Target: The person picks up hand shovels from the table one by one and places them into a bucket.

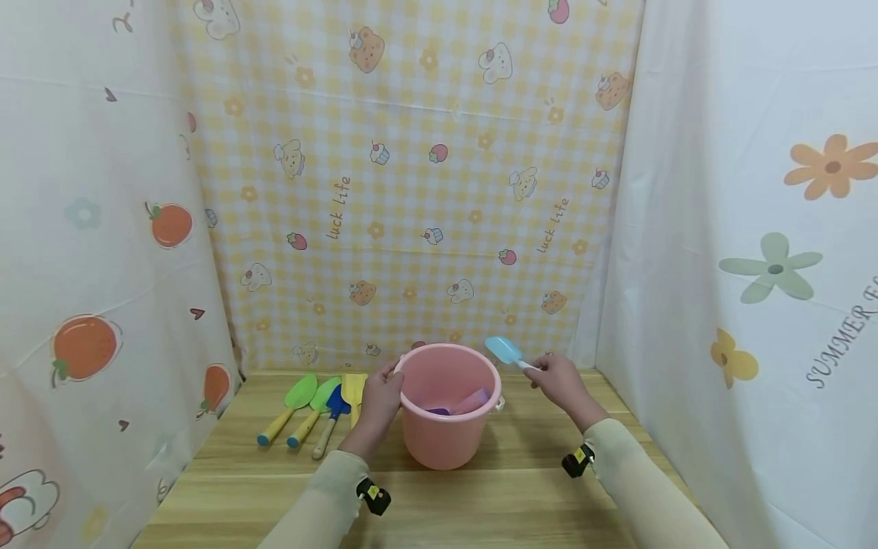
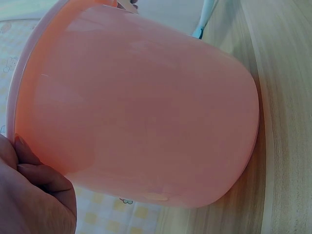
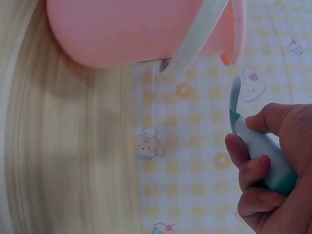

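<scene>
A pink bucket (image 1: 442, 442) stands upright on the wooden table. My left hand (image 1: 379, 396) grips the left side of its rim; the left wrist view shows the fingers (image 2: 46, 178) curled at the edge. To the right of the bucket, my right hand (image 1: 564, 383) holds a small trowel (image 1: 504, 349) by its white handle, the light blue blade pointing left beside the rim and above table height. Inside the bucket lie a pink item (image 1: 472, 402) and a purple item (image 1: 439, 412), both partly hidden by the front wall.
Left of the bucket, two green trowels with yellow handles (image 1: 299, 393) (image 1: 325, 394), a blue one (image 1: 336, 402) and a yellow one (image 1: 353, 387) lie side by side. The bucket's white handle (image 3: 200, 36) hangs on its right side. Patterned cloth (image 1: 411, 191) encloses the table's back and sides.
</scene>
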{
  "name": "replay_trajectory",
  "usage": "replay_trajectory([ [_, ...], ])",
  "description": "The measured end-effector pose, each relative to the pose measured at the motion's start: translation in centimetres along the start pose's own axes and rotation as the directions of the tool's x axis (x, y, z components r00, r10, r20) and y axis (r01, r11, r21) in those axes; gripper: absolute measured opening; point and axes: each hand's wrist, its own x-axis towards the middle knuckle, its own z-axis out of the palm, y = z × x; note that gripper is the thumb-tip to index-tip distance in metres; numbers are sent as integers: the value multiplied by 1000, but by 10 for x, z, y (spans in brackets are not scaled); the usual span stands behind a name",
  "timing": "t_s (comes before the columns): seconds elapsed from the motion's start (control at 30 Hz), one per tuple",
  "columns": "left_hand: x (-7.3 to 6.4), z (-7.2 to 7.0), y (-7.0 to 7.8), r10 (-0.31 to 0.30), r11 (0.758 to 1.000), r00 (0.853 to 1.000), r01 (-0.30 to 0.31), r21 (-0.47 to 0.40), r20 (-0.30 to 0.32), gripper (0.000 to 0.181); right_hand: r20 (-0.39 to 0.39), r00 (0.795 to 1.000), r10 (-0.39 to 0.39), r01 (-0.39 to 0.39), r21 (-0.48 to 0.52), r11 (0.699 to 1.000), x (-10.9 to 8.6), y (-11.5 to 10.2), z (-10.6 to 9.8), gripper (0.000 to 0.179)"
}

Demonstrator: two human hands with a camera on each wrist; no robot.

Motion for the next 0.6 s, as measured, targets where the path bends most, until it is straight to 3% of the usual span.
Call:
replay_trajectory([
  [0.6, -1, 1, 2, -6, 1000, 1000, 6, 12, -8, 51, 43, 998, -45, 42, 57, 997, -3, -34, 0, 23],
])
